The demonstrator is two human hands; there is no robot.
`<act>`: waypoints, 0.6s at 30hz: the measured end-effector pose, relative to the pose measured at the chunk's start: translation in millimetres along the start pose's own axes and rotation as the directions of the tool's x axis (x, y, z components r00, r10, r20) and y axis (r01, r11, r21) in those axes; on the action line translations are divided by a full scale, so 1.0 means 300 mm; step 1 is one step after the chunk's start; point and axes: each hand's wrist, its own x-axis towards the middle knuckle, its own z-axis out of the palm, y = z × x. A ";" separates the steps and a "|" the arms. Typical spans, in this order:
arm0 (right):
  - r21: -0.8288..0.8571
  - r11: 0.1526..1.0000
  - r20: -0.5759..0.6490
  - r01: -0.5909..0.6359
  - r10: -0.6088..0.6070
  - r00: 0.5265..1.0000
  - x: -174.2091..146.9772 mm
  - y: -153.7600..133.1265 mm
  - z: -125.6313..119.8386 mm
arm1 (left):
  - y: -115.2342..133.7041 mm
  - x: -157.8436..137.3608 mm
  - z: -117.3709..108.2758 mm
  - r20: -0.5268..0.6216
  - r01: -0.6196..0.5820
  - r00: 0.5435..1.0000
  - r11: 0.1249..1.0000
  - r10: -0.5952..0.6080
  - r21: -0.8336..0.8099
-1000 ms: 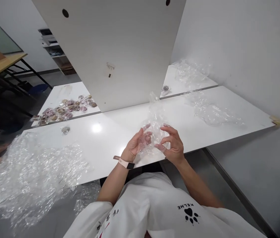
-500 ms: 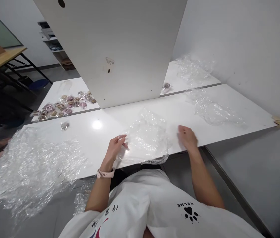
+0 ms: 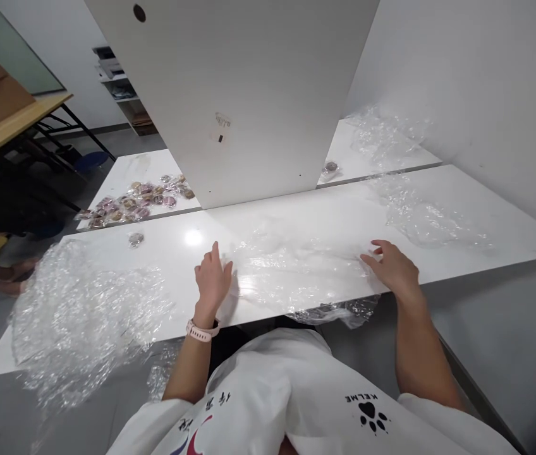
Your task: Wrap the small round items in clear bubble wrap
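A clear, crinkled sheet of plastic film lies spread on the white tabletop in front of me, its near side hanging over the edge. My left hand is at the film's left end, palm down with fingers apart. At the right end, my right hand has thumb and fingers curled at the film, where creases run towards the fingertips. How firmly it grips is hard to see.
A large heap of clear film spills over the table edge at left, beside another person's hand. More film lies at right. Small wrapped items sit behind the upright white panel; a single one lies nearer.
The bunched film has been spread wider to the right. My right hand has moved right and opened from a fist to the film's edge; my left hand has turned palm down.
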 end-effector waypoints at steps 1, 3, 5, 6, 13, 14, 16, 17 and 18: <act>-0.050 0.998 -0.085 0.049 -0.053 0.995 -0.016 -0.004 -0.015 | 0.011 -0.003 0.019 -0.028 -0.090 0.995 0.994 0.092 0.058; -0.051 0.982 -0.262 0.183 -0.190 0.946 -0.052 -0.066 -0.013 | 0.057 -0.009 0.066 0.028 -0.292 0.957 0.953 0.290 0.087; 0.038 0.936 -0.299 0.349 -0.323 0.898 -0.081 -0.171 0.039 | 0.116 -0.007 0.121 0.204 -0.423 0.892 0.904 0.403 0.064; 0.089 0.897 -0.244 0.432 -0.401 0.883 -0.090 -0.227 0.081 | 0.143 0.001 0.147 0.299 -0.458 0.856 0.887 0.423 0.056; -0.010 0.832 0.169 0.555 -0.545 0.821 -0.075 -0.388 0.372 | 0.090 0.335 0.093 0.227 -0.097 0.968 0.994 0.107 -0.057; -0.026 0.832 0.166 0.554 -0.543 0.823 -0.071 -0.383 0.385 | 0.042 0.416 0.061 0.021 0.035 0.999 0.998 -0.034 -0.054; -0.047 0.826 0.160 0.561 -0.549 0.821 -0.067 -0.372 0.392 | -0.070 0.570 0.008 -0.294 0.195 0.931 0.975 -0.217 -0.103; -0.054 0.823 0.156 0.565 -0.552 0.819 -0.066 -0.368 0.390 | -0.128 0.638 -0.009 -0.364 0.226 0.897 0.968 -0.252 -0.113; -0.060 0.822 0.150 0.566 -0.553 0.819 -0.066 -0.367 0.388 | -0.182 0.698 -0.021 -0.376 0.237 0.889 0.966 -0.260 -0.105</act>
